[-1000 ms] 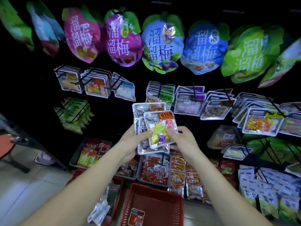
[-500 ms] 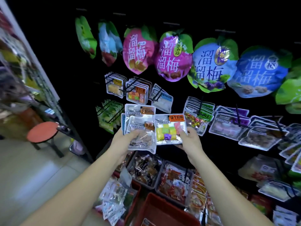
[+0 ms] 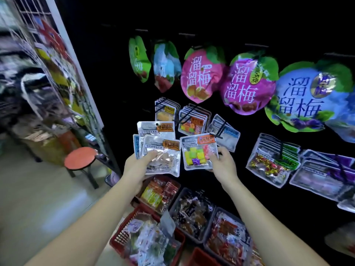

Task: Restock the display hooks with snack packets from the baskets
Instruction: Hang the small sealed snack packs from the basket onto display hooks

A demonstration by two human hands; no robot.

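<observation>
Both hands are raised in front of the black display wall, held apart, each closed on flat packets. Left hand (image 3: 137, 167) grips a fanned stack of packets (image 3: 160, 157), thumb across the front one and fingers behind; they are glossy, rectangular pouches of crinkled silver-clear film with orange labels at the top right corner. Right hand (image 3: 223, 167) pinches a single packet (image 3: 198, 153) by its lower right corner. This pouch is the same shiny film, and its clear window shows yellow, green, pink and purple cubes. It sits just below and to the right of a thin black wire hook (image 3: 187, 110), which carries a hanging row of matching pouches (image 3: 192, 123).

Above hang puffy, fruit-shaped foil bags (image 3: 201, 75) in pink, purple, blue and green. Below, a red plastic basket (image 3: 124, 234) with latticed walls holds a loose heap of small clear packets, beside grey bins (image 3: 177, 200) of wrapped snacks. A round orange stool (image 3: 80, 157) stands on the pale floor at left.
</observation>
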